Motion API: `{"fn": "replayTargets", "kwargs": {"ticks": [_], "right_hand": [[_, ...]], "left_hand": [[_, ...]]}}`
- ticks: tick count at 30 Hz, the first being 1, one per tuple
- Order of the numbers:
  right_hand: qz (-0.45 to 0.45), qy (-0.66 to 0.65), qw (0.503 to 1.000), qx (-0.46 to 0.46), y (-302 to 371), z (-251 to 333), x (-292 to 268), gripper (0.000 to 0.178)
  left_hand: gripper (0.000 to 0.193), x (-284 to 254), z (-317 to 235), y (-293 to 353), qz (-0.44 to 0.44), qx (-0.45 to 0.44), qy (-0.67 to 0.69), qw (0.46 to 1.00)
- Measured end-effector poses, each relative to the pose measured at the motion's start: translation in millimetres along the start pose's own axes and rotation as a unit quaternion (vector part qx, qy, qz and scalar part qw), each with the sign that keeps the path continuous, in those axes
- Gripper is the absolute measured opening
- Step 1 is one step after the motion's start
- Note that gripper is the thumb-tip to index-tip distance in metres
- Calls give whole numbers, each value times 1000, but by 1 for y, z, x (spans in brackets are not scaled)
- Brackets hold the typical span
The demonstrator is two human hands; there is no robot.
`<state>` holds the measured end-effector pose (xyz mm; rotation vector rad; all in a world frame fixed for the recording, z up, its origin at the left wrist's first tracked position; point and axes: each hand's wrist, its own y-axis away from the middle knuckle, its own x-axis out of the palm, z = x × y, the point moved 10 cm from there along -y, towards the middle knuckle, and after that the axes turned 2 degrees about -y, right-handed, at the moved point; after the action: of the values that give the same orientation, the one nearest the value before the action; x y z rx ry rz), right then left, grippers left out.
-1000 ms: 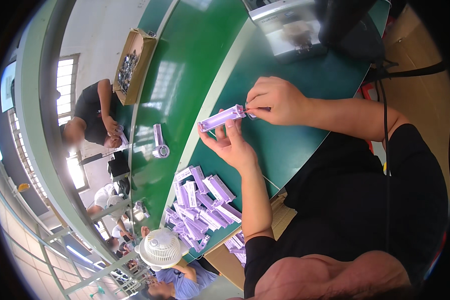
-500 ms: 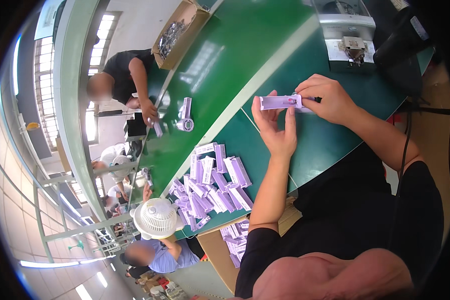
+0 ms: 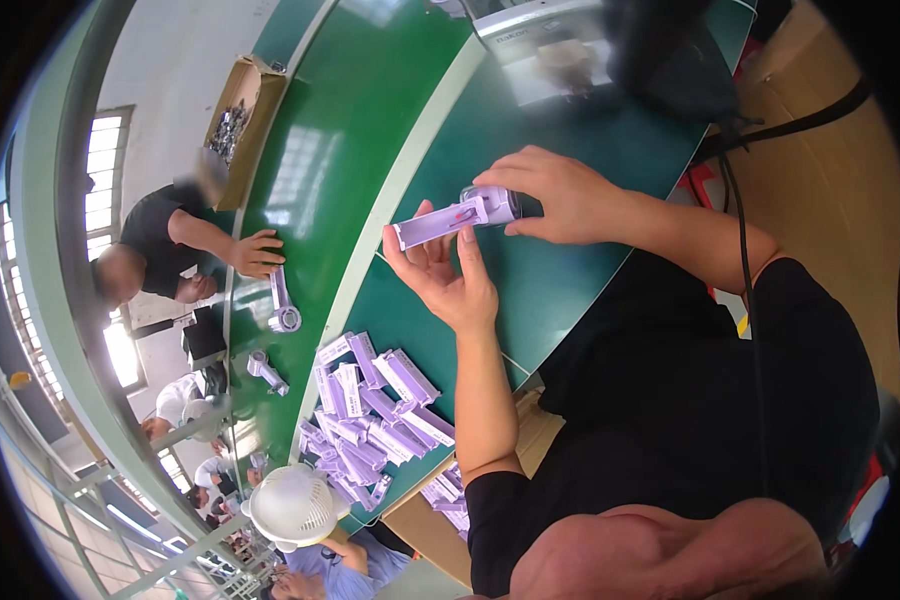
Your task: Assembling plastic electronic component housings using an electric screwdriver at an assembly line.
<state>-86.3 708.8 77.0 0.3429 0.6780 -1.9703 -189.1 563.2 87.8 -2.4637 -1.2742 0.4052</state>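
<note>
A lilac plastic fan housing (image 3: 438, 226), with a long open trough for a handle and a round head, lies tilted across my left hand (image 3: 450, 285). The left thumb and fingers hold the handle from both sides. My right hand (image 3: 565, 200) grips the round head (image 3: 502, 204) between its fingers and thumb. A small red piece, perhaps a wire, shows inside the housing near the head. Nearer my left forearm, a heap of lilac handle pieces (image 3: 370, 415) covers part of the green table.
A metal bench machine (image 3: 550, 60), blurred, stands at the far end of the table (image 3: 560, 290). Similar housings (image 3: 284, 318) lie on the green belt (image 3: 315, 190), by a co-worker's hand (image 3: 257, 254). A white fan (image 3: 292, 505) and a box of lilac parts (image 3: 448, 500) are at the lower left.
The view has shifted, so the table and machine sit differently in it. My right hand has gone from a pinch at the housing's end to a wider grip round its head.
</note>
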Motion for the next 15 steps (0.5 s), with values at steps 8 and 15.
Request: {"fn": "replayTargets", "kwargs": {"ticks": [8, 15], "right_hand": [[-29, -30, 999, -27, 9, 10, 9, 75], [-36, -33, 998, -28, 11, 7, 8, 77]], "left_hand": [[85, 8, -20, 8, 58, 140, -186, 971], [71, 8, -34, 9, 39, 180, -193, 964]]}}
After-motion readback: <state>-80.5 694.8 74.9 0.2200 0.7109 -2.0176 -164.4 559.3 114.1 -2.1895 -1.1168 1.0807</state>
